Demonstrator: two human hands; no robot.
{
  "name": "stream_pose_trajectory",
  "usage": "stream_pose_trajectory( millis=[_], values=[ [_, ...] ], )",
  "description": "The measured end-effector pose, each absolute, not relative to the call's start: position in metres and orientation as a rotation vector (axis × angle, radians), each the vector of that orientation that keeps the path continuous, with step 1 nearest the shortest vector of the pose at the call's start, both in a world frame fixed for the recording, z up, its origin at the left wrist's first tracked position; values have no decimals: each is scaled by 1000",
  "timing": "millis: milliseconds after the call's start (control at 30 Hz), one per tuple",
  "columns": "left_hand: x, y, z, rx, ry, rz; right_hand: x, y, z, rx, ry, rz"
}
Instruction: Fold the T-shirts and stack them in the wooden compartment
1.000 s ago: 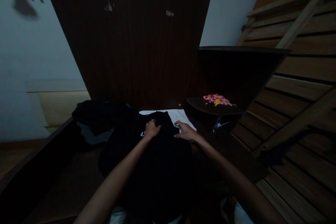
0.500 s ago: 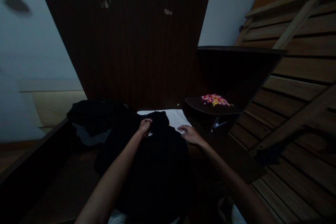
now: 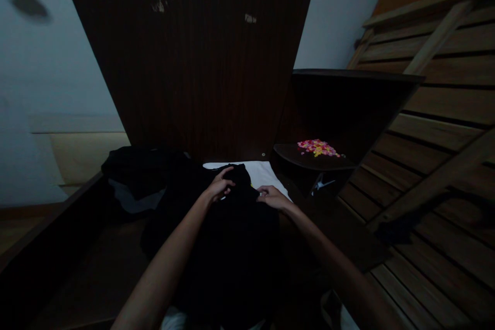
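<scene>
A black garment (image 3: 232, 247), likely a shirt with a small white mark, lies spread out in front of me; its exact kind is hard to tell in the dark. Under its far end shows a flat white sheet or board (image 3: 266, 172). My left hand (image 3: 221, 185) rests on the upper part of the garment with its fingers apart. At the garment's right edge, my right hand (image 3: 271, 197) pinches the black cloth, partly over the white piece.
A pile of dark clothes (image 3: 135, 170) lies at the left beside a dark wooden side board (image 3: 46, 240). On a corner shelf (image 3: 286, 153) at the right is a heap of pink and yellow bits (image 3: 319, 147). Wooden slats (image 3: 444, 108) stand farther right.
My left hand has gone from closed on the cloth to fingers spread, shifting slightly right. The right hand has moved left onto the garment's edge and closed there.
</scene>
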State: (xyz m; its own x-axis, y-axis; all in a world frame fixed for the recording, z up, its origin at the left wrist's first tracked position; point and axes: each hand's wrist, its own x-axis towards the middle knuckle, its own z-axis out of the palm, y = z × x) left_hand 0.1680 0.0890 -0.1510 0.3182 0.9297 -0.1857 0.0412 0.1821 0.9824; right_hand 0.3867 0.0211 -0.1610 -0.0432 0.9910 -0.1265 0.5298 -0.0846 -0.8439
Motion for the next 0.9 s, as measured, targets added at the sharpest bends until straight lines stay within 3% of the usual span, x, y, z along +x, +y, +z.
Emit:
stream_pose_trajectory(
  millis=[233, 500, 700, 900],
  values=[
    [165, 87, -162, 1322, 1054, 726, 382, 20, -162, -1605, -1673, 656],
    [172, 87, -162, 1332, 1096, 740, 392, -15, -153, -1684, -2195, -173],
    [177, 83, -163, 1380, 1126, 741, 402, -10, -151, -1552, -2446, -14],
    [180, 79, -170, 1405, 1149, 824, 401, 45, -138, -1466, -2181, 319]
  ],
)
